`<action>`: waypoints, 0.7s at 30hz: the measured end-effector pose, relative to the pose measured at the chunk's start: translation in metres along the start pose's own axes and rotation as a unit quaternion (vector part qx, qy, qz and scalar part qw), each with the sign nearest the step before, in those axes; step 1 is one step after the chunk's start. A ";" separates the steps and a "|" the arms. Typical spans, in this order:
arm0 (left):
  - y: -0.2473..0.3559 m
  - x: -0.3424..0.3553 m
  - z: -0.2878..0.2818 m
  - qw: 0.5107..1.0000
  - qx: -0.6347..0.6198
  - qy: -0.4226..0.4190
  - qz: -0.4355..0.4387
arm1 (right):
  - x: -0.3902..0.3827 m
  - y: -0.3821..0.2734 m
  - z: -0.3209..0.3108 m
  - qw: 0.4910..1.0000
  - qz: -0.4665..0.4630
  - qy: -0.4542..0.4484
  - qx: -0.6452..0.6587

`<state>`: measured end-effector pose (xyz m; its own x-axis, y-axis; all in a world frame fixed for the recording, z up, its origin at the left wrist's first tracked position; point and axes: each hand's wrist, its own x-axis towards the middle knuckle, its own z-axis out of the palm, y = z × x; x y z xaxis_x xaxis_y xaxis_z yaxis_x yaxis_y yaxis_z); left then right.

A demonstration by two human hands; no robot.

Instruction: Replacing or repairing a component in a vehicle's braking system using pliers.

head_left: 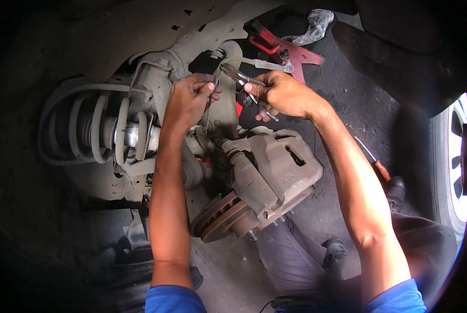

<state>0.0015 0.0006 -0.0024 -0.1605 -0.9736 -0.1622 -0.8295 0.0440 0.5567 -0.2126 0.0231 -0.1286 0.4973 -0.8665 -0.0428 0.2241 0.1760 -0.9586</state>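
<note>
Pliers (235, 75) are gripped in my right hand (290, 97), their jaws reaching left to a thin cable (218, 73) near the upper suspension arm. The fingers of my left hand (188, 100) are closed in a pinch on that cable, just beside the jaws. Most of what lies between those fingertips is hidden. A pale line with a metal bracket (270, 65) runs right from the same spot, above my right hand. Below both hands sits a dusty brake caliper (283, 167) over a rusty brake disc (218, 216).
A coil spring (95, 128) around a shock absorber stands left of my left arm. Behind the hands is a red jack stand (301, 55), with a clear plastic bag (318, 25). A screwdriver (382, 170) lies on the floor near a wheel (447, 161). Legs in grey trousers (291, 250) show below.
</note>
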 end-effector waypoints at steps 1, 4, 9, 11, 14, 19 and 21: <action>0.001 -0.001 0.000 1.000 0.001 0.002 -0.001 | -0.001 -0.004 0.001 1.000 0.000 -0.001 0.000; 0.003 -0.002 -0.001 1.000 0.009 0.007 -0.006 | -0.002 -0.009 0.004 0.998 0.028 -0.013 -0.045; 0.002 0.000 0.001 1.000 0.015 0.009 0.003 | 0.008 0.003 0.004 0.998 0.019 -0.044 -0.037; 0.001 0.000 0.000 1.000 0.013 0.016 0.009 | 0.006 0.001 0.006 0.998 0.021 -0.044 -0.029; 0.001 0.000 0.001 1.000 0.006 0.011 0.018 | 0.006 -0.007 0.007 0.998 0.037 -0.043 -0.018; -0.002 0.001 0.000 0.999 -0.016 0.015 0.028 | 0.005 -0.014 0.008 0.997 0.061 -0.050 -0.006; -0.003 0.001 -0.002 0.999 -0.020 0.010 0.029 | 0.002 -0.019 0.010 0.997 0.066 -0.046 -0.015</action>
<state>0.0054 -0.0010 -0.0025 -0.1961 -0.9742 -0.1121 -0.7971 0.0918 0.5969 -0.2076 0.0226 -0.1079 0.5957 -0.7901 -0.1449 0.1263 0.2702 -0.9545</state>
